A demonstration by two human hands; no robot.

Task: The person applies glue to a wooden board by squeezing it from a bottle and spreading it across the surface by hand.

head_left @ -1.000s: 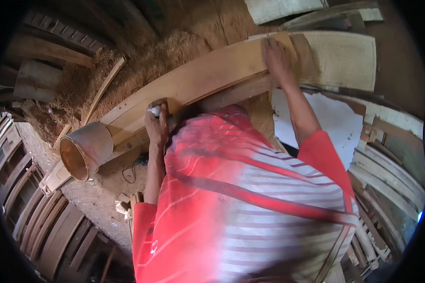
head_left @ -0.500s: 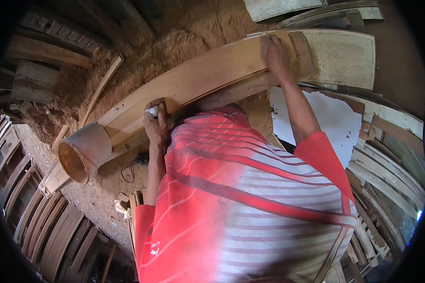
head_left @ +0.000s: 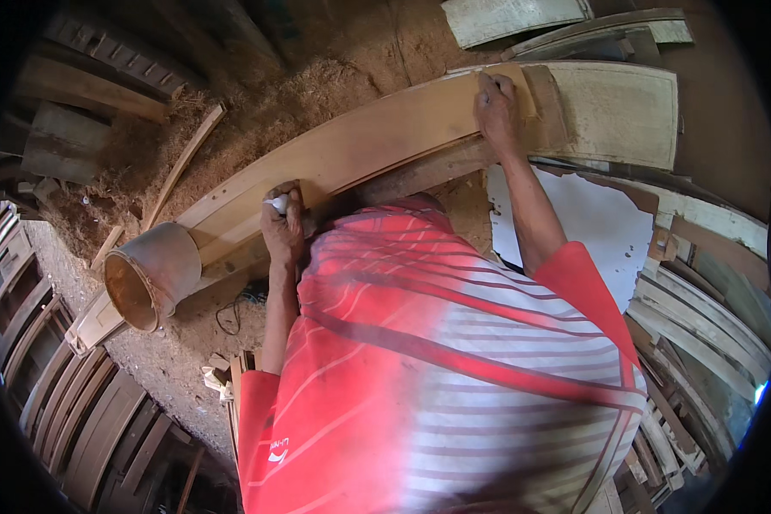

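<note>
A long, pale wooden board (head_left: 360,141) runs from the left up to the far right, bowed by the lens. My left hand (head_left: 283,230) is closed at its near edge, with a small white rounded object (head_left: 277,204) showing between thumb and fingers; its kind is not clear. Near the board's far right end, my right hand (head_left: 499,116) presses on the surface with curled fingers. Whatever may be under those fingers is hidden. A dusty, translucent plastic bucket (head_left: 176,261) lies on its side at the board's left end, its mouth facing left.
Beneath the board is a rougher wooden plank (head_left: 437,169). Wood shavings (head_left: 291,103) cover the ground beyond. A pale panel (head_left: 621,111) extends past the right end, and a white sheet (head_left: 587,218) lies below my right forearm. Several stacked boards (head_left: 103,428) stand at lower left.
My right hand sits slightly lower in the picture, as does the board's right end, and its fingers look a little differently bent. My left hand stays in place with the white object.
</note>
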